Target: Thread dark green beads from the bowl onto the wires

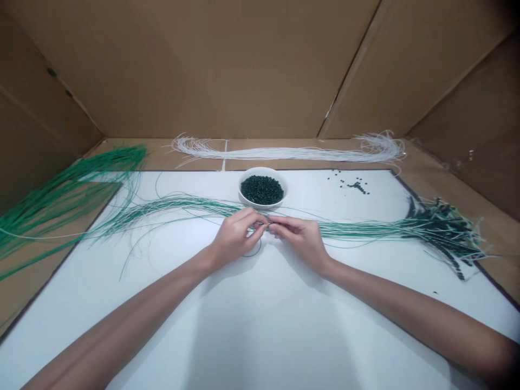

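Observation:
My left hand [239,233] is pinched closed on what looks like a thin green strand, which loops down beneath the fingers. Fingertip to fingertip with it, my right hand [300,235] is also pinched. A tiny dark speck shows between the tips, too small to make out clearly. Both hands are over a long bundle of green strands [357,229] lying across the white board [268,325]. Just behind my fingers stands a white bowl [263,206] filled with dark green beads [262,189].
The bundle's right end carries many beaded tips [447,233]. Loose beads [357,187] lie scattered at the back right. Behind the board stretches a bundle of white strands [284,154]. More green strands [60,195] spread at left. Cardboard walls [227,70] surround the board.

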The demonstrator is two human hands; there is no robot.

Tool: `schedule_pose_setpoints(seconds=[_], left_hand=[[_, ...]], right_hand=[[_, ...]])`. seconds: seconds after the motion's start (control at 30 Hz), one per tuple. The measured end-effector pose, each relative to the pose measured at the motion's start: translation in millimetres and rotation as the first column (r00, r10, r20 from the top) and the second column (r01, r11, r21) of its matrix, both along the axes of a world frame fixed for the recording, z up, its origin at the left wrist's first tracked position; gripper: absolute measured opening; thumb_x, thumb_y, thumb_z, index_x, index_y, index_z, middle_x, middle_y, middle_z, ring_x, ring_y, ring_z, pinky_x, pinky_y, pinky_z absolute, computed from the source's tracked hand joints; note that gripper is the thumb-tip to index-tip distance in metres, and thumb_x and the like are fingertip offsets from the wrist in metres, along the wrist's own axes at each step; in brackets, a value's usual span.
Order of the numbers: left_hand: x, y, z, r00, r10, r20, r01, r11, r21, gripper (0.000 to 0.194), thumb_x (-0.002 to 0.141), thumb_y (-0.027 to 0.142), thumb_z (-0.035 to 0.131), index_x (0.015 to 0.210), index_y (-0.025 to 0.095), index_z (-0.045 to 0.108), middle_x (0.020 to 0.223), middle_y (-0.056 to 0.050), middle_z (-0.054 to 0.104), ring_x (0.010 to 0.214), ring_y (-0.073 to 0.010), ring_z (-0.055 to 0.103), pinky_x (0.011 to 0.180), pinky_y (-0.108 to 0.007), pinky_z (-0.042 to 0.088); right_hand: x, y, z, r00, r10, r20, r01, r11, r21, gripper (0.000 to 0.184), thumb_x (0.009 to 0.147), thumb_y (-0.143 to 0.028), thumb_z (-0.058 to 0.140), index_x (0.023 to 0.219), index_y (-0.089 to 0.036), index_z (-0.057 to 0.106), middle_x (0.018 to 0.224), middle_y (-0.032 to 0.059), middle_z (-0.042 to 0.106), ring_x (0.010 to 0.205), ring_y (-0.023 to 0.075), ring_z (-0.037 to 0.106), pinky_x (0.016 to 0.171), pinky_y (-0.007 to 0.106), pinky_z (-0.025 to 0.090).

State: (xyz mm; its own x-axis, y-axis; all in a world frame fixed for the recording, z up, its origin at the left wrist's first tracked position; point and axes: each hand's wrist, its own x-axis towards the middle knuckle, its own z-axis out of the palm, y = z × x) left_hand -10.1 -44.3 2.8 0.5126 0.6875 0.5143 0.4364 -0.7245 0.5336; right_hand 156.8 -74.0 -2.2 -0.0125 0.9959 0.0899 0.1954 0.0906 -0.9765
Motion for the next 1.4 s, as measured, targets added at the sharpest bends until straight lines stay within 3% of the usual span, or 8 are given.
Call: schedule_pose_setpoints(seconds=[0.17,0.3,0.47,0.6,0.87,1.1,1.4], left_hand=[[0.6,1.0,1.4,1.000,0.000,0.031,0.000,1.000,-0.002,0.011,0.080,0.021,0.049,0.080,0.017,0.059,0.070,-0.001,0.059,0.065,-0.0094,0.054,0.060,-0.020,0.044],[1.2,1.8,0.1,0.997,0.025,0.072,-0.026,1.000,0.009,0.009,0.078,0.018,0.053,0.080,0.017,0.062,0.068,-0.001,0.060,0.063,-0.0084,0.054,0.061,-0.019,0.044],[1.0,3.1,-2.5,0.993,0.052,0.109,-0.051,0.999,-0.010,0.011,0.077,0.018,0.055,0.084,0.018,0.063,0.073,-0.001,0.062,0.062,-0.0077,0.054,0.060,-0.018,0.044],[1.7,2.9,-1.0,0.994,0.034,0.101,-0.035,0.999,0.009,0.012,0.076,0.021,0.056,0.084,0.017,0.064,0.071,-0.001,0.061,0.061,-0.0073,0.053,0.058,-0.017,0.044],[2.1,-0.4,3.8,0.998,0.039,0.051,-0.038,0.999,-0.018,0.007,0.076,0.018,0.053,0.079,0.016,0.059,0.069,0.000,0.057,0.058,-0.0064,0.049,0.055,-0.016,0.041],[3.4,-1.3,7.0,0.992,0.121,0.024,-0.120,0.992,-0.043,0.007,0.069,0.009,0.049,0.073,0.015,0.049,0.070,0.001,0.049,0.061,-0.0072,0.046,0.056,-0.016,0.039],[2.1,-1.1,5.6,0.996,0.081,0.020,-0.080,0.996,-0.043,0.002,0.075,0.015,0.049,0.076,0.015,0.051,0.070,0.001,0.050,0.059,-0.0067,0.044,0.056,-0.016,0.037]], right_hand=[[-0.5,0.7,3.3,0.998,-0.041,-0.051,0.039,0.998,-0.048,0.024,0.064,-0.034,0.065,0.077,-0.014,0.069,0.061,0.0032,0.065,0.051,0.0120,0.056,0.054,0.026,0.049],[-0.4,0.5,3.7,0.998,-0.021,-0.059,0.019,0.999,-0.032,0.020,0.065,-0.033,0.064,0.072,-0.015,0.067,0.059,0.0022,0.062,0.051,0.0113,0.054,0.054,0.025,0.047],[0.8,1.5,3.4,0.997,0.056,0.055,-0.061,0.994,0.096,0.017,0.072,-0.030,0.057,0.077,-0.017,0.068,0.065,0.0027,0.061,0.060,0.0126,0.055,0.061,0.025,0.046],[0.9,0.5,4.5,0.989,0.031,0.145,-0.052,0.988,0.147,0.018,0.075,-0.029,0.053,0.079,-0.018,0.067,0.075,0.0042,0.063,0.065,0.0136,0.056,0.061,0.024,0.045],[-0.7,-2.2,11.7,0.960,0.007,0.278,-0.059,0.982,0.178,0.016,0.077,-0.024,0.050,0.072,-0.017,0.064,0.067,0.0012,0.059,0.058,0.0103,0.049,0.056,0.020,0.038],[-0.5,-2.3,11.7,0.973,-0.005,0.230,-0.025,0.991,0.129,0.016,0.076,-0.026,0.050,0.070,-0.016,0.061,0.064,0.0009,0.056,0.057,0.0101,0.047,0.057,0.020,0.038],[0.3,-0.4,6.1,0.984,-0.015,0.178,-0.013,0.988,0.153,0.018,0.075,-0.029,0.052,0.075,-0.016,0.064,0.067,0.0024,0.060,0.057,0.0112,0.053,0.058,0.022,0.043]])
